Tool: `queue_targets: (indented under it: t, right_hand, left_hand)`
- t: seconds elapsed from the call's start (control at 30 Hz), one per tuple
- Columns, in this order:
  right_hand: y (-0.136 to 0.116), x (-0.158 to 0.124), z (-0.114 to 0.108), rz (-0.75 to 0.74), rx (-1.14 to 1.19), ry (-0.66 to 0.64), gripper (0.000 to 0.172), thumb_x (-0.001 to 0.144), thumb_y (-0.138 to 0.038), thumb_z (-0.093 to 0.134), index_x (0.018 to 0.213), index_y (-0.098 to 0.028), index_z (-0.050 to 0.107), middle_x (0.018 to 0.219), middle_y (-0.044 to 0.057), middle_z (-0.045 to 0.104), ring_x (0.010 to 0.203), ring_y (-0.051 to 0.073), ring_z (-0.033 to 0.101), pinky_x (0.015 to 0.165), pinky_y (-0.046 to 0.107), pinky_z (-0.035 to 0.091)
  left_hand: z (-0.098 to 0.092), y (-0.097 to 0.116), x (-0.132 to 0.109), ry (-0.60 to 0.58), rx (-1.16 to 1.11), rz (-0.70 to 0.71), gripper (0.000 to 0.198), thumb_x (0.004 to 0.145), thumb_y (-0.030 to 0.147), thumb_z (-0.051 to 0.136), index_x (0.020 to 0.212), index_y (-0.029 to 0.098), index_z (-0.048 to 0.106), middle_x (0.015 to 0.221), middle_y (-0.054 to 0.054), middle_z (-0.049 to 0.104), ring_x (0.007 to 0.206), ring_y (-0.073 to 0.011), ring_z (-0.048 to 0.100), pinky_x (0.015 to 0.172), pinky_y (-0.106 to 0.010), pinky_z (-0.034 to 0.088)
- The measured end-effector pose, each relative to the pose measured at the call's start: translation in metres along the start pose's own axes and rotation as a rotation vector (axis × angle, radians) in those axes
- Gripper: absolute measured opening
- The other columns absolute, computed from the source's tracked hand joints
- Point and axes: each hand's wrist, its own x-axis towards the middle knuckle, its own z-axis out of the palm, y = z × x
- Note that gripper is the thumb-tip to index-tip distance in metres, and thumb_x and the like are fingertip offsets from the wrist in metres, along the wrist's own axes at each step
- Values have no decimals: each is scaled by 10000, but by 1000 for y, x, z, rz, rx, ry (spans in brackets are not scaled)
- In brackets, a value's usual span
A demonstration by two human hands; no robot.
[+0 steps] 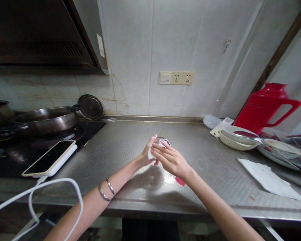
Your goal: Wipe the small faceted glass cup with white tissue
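Small round cup (162,141) between left hand (146,156) and right hand (169,159), over countertop (210,174)

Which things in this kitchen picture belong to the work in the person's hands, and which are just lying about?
In hand:
- left hand, gripping a white tissue
- right hand, fingers laid across
- small glass, mostly hidden between them

Lying about:
- phone
- white cable
- pan
- red jug
- bowls
- sheet of paper
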Motion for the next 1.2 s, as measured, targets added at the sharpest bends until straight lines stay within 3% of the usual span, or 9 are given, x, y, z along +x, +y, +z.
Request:
queue_targets:
  t: [0.13,0.23,0.33,0.5,0.6,0.8,1.03,1.2]
  right_hand:
    - [15,2,-6,58,81,37,365,908,-53,388,1214,-146,565,1114,114,691,1181,197,564,1083,458,388]
    - [29,-1,-8,134,140,97,334,910,-99,426,1197,-174,578,1097,110,696,1115,201,613,1066,478,404]
    - [38,-6,-6,230,181,187,313,901,-92,447,1142,-200,615,1046,88,712,1010,188,666,1046,486,430]
    - [34,-9,2,421,241,313,282,887,-97,489,1051,-231,675,969,25,735,871,168,703,1010,470,484]
    - [25,-6,7,517,237,372,264,888,-111,501,1025,-237,688,946,6,740,814,160,711,997,467,500]
    - [6,-8,21,555,134,414,302,901,-85,459,1086,-217,656,1020,63,723,983,203,680,1003,494,479]
    - [0,-18,24,319,2,240,510,862,14,433,1330,-181,489,1180,128,656,1203,243,545,980,438,513]
    - [-3,-16,22,229,27,141,498,896,-24,377,1381,-130,420,1295,157,570,1295,254,436,1016,434,490]
  left_hand:
    - [-2,-2,4,-105,196,15,592,822,662,334,745,132,587,447,-4,489,309,-111,393,279,-211,254]
    - [-5,-3,8,-190,241,-14,685,778,713,294,705,102,595,549,-91,590,339,-129,440,250,-222,267]
    - [-7,-1,8,-283,215,-27,718,770,729,266,734,92,596,636,-146,640,315,-121,420,238,-232,266]
    - [-6,5,5,-317,55,-50,670,803,700,227,935,150,588,671,-122,653,283,-94,344,250,-205,228]
    - [-6,7,4,-280,-38,-41,704,782,722,235,904,135,605,678,-122,637,287,-66,299,261,-187,166]
    - [-6,6,6,-167,-190,35,631,782,675,310,871,133,622,668,-97,628,291,-39,246,297,-169,81]
    - [-6,6,9,185,-313,90,409,786,533,445,786,154,597,436,22,455,284,-76,281,325,-197,129]
    - [0,4,8,289,-343,97,346,817,468,438,711,160,556,456,17,493,360,-98,422,386,-213,290]
